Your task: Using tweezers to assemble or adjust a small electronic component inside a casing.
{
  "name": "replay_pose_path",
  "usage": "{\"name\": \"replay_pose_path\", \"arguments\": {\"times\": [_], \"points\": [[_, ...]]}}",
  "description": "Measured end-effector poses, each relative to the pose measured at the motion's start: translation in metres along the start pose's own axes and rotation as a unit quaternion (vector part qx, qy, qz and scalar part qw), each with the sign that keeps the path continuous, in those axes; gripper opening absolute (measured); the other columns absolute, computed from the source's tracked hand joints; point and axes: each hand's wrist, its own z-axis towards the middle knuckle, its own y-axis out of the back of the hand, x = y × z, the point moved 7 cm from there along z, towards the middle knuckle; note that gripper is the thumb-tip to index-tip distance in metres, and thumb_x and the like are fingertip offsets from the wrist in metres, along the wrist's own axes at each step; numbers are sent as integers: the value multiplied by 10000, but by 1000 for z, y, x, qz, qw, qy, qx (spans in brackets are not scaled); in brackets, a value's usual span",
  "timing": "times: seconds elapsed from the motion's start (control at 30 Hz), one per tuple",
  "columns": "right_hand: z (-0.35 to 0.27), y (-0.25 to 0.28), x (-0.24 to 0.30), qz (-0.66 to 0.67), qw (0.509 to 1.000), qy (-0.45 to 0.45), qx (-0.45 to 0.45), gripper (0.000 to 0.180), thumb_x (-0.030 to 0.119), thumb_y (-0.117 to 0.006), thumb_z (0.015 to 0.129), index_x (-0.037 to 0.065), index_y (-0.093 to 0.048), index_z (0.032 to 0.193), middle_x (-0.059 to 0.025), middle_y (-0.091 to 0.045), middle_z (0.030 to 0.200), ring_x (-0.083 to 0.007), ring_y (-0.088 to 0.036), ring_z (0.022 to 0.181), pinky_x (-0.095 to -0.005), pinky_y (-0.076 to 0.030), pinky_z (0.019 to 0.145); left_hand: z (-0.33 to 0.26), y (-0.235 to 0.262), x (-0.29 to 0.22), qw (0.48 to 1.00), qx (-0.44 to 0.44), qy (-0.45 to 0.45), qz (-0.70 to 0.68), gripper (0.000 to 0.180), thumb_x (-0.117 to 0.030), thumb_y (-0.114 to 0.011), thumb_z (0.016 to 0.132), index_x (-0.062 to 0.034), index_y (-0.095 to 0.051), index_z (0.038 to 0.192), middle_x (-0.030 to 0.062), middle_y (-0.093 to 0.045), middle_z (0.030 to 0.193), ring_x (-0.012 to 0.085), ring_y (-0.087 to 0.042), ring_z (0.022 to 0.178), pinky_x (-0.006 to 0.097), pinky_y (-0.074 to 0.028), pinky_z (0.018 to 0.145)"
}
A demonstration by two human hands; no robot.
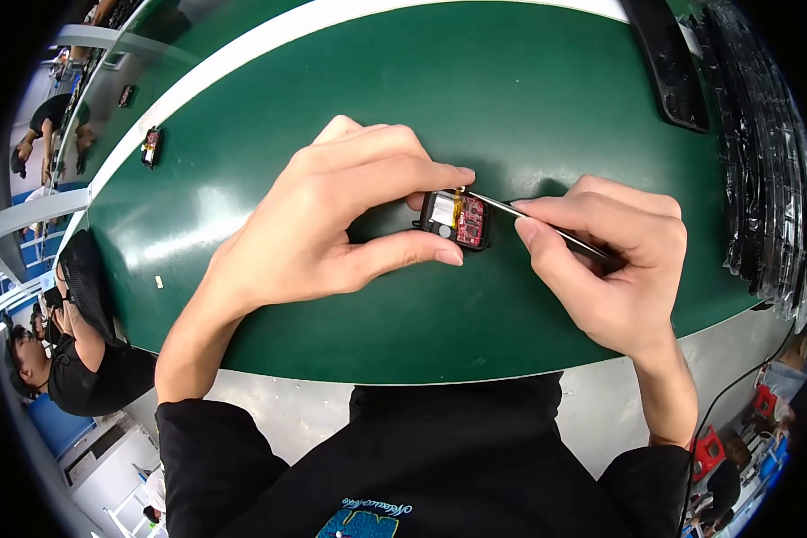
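Between the thumb and fingers of my left hand (332, 202) is a small black device housing (484, 238), held just over the green table. Its open face shows a red circuit board (472, 222), a silver battery pouch (442, 209) and a strip of yellow tape. My right hand (614, 247) pinches slim metal tweezers (502, 205) like a pen. Their tip meets the upper edge of the housing, close to my left index fingertip. Whether the tip grips anything is too small to tell.
A similar open device (151, 147) lies at the table's far left. Stacked black plastic-wrapped strips (749, 152) and a black tray (668, 67) stand at the right. A small pale scrap (159, 282) rests on the green table (377, 336). Another person (90, 359) sits at the left.
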Motion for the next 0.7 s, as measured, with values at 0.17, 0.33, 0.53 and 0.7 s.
{"name": "replay_pose_path", "arguments": {"times": [0.17,0.33,0.53,0.7], "points": [[-1,-4,-1,-7,1000,13,-6,127,-70,-822,869,-43,-858,987,-29,-636,646,-70,-492,532,-272,-305,505,3,0,2,1000,8,-1,0,657,-361,-992,780,-41,-825,1330,67,-772,1000,223,-662,866,369,-401,818],[1,-8,1,-21,1000,10,4,122,-57,-835,876,-32,-863,991,-19,-639,649,-66,-494,530,-270,-305,504,2,0,2,1000,9,-4,6,652,-360,-991,782,-43,-825,1327,66,-785,1019,221,-666,864,366,-398,810],[0,-7,-1,-15,1000,-4,2,119,-52,-835,885,-27,-868,996,-14,-637,647,-59,-489,530,-270,-301,503,4,1,1,1000,12,-3,11,639,-350,-990,782,-47,-826,1320,61,-788,1013,221,-671,862,365,-400,803],[1,-6,1,-19,1000,-4,2,115,-47,-839,887,-26,-869,995,-11,-636,647,-53,-485,533,-268,-295,504,4,2,2,1000,1,-18,8,631,-331,-992,775,-54,-829,1318,53,-779,988,222,-674,858,360,-398,788]]}}
